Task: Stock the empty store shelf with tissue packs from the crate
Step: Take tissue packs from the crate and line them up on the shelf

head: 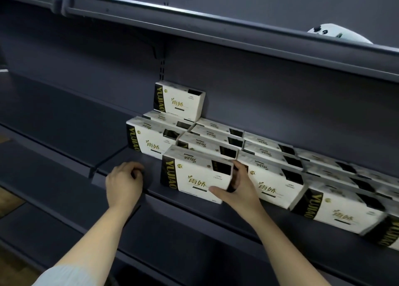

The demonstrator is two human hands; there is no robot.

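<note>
A white, black and gold tissue pack [194, 175] stands at the front of the dark grey shelf [133, 160]. My right hand [237, 188] grips its right end, thumb on the front face and fingers behind. My left hand [125, 182] rests on the shelf's front lip, left of the pack, with its fingers curled and nothing in it. Several more tissue packs [274, 177] fill the shelf to the right in rows. One pack [179, 101] stands on top of others at the back. The crate is out of view.
The upper shelf [216, 35] overhangs the packs and carries a white panda-print item [336, 35] at the right. The left part of the shelf [54, 113] is bare. A lower shelf [151, 242] sits under my arms.
</note>
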